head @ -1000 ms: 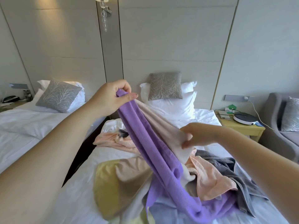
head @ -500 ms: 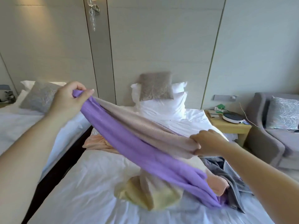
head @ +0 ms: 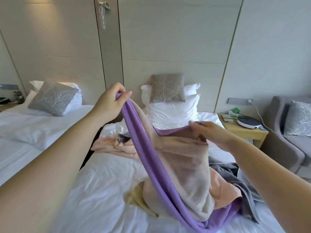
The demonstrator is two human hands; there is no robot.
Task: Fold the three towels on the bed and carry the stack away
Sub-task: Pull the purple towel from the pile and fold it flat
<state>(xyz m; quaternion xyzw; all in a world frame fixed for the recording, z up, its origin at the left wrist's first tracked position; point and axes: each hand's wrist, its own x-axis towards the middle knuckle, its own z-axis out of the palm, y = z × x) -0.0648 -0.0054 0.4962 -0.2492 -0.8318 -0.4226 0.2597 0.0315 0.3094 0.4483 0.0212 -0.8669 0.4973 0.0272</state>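
Note:
A striped towel (head: 178, 167) in purple, beige and yellow hangs between my hands above the white bed (head: 104, 190). My left hand (head: 110, 102) pinches one corner high up. My right hand (head: 209, 132) grips the far edge lower and to the right. The towel's lower end drapes onto the sheet. A peach towel (head: 112, 145) lies crumpled behind it at the left, with more peach cloth (head: 223, 187) under the striped towel. A grey towel (head: 235, 179) is bunched at the right edge of the bed.
White pillows and a grey cushion (head: 167, 88) stand at the headboard. A second bed (head: 33, 128) lies to the left across a dark gap. A wooden nightstand (head: 244, 130) with a round white device and a grey armchair (head: 289, 137) are on the right.
My left hand has swung back toward the middle with its corner. My right hand has moved up along the far edge, and the towel now hangs steeper and more spread open.

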